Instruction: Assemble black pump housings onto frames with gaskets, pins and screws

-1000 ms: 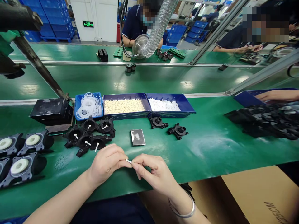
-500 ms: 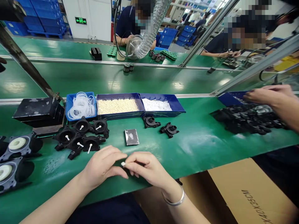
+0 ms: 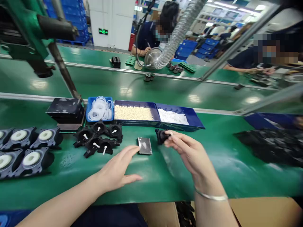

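My left hand [image 3: 118,170] is open above the green table, thumb and fingers spread, its fingertips beside a small metal-topped block [image 3: 145,146]. To the right, my right hand [image 3: 187,148] has its fingers closed at a black plastic housing [image 3: 162,136], with a small white piece between thumb and fingers. A group of black housings [image 3: 94,143] with white pins lies left of the block. Behind them stand a blue tray of clear rings [image 3: 100,108], a bin of cream-coloured pieces [image 3: 133,113] and a bin of white pins [image 3: 174,116].
Dark housings with white rings [image 3: 32,159] stand in rows at the left, near a black block [image 3: 66,110] and a green machine [image 3: 26,28]. A heap of black parts [image 3: 272,143] lies at the right. Two people work beyond the metal rail.
My right hand has moved away from my left, over to the black housing near the bins. My left hand has opened wider. The camera view has shifted left.
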{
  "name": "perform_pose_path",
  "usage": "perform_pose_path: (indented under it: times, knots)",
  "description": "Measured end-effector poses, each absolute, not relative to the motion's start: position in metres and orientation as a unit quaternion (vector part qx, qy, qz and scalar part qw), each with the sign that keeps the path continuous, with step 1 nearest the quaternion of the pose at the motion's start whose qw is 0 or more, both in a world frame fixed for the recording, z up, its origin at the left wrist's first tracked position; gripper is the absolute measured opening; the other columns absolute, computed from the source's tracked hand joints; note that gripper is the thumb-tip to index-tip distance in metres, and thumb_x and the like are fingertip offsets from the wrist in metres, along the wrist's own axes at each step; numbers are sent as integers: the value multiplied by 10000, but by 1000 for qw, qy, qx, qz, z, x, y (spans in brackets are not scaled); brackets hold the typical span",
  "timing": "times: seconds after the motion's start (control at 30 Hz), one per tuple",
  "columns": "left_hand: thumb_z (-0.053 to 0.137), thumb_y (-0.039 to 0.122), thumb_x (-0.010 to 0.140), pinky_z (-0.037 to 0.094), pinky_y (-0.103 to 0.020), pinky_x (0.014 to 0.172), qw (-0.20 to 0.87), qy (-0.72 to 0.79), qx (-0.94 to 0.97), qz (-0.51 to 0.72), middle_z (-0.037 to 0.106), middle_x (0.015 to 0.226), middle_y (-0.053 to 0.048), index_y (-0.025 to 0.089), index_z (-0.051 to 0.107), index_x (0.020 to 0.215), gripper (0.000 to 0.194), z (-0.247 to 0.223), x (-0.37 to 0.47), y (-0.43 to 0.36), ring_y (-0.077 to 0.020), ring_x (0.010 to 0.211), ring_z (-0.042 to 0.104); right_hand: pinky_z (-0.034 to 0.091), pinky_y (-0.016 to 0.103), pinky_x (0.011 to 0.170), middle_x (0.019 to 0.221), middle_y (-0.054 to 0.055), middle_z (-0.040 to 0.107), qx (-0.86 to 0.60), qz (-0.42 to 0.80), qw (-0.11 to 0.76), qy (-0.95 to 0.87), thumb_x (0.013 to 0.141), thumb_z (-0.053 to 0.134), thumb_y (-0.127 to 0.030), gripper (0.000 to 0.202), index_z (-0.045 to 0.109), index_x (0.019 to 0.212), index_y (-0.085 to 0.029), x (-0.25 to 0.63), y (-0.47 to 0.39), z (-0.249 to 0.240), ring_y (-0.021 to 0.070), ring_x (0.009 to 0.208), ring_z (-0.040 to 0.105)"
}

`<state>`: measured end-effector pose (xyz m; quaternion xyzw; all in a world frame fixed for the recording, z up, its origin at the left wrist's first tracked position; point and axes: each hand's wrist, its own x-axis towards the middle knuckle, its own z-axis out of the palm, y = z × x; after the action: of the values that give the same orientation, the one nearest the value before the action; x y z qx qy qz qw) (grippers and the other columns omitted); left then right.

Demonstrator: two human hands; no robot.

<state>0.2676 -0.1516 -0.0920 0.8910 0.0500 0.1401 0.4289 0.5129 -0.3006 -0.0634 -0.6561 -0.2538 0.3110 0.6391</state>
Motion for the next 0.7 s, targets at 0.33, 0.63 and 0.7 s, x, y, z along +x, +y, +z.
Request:
perform_pose_path:
  times: [0.33, 0.63, 0.7]
  knots:
    - [878, 329, 719, 465, -476, 1092, 577, 68, 785, 216, 593, 1287, -143, 237, 547, 1379, 744, -87, 269, -159, -299, 1241, 560, 527, 257, 583, 770, 43, 659, -411, 553, 694, -208, 888, 724, -357, 205, 682, 760, -202, 415, -298, -86, 131, 611, 605]
    - [852, 290, 732, 600, -320, 677, 867, 235, 433, 82, 662, 1019, -54, 174, 567, 1127, 501, -77, 273, -162, -224, 805, 750, 449, 209, 348, 555, -47, 583, -516, 473, 690, -183, 926, 680, -404, 214, 678, 895, -193, 410, -300, -80, 89, 339, 494]
    - [862, 221, 703, 591, -312, 734, 873, 232, 421, 86, 672, 1069, -66, 180, 556, 1159, 551, -79, 273, -163, -250, 923, 746, 480, 221, 383, 581, -38, 607, -537, 469, 672, -198, 919, 691, -409, 232, 686, 927, -177, 404, -301, -83, 100, 369, 537]
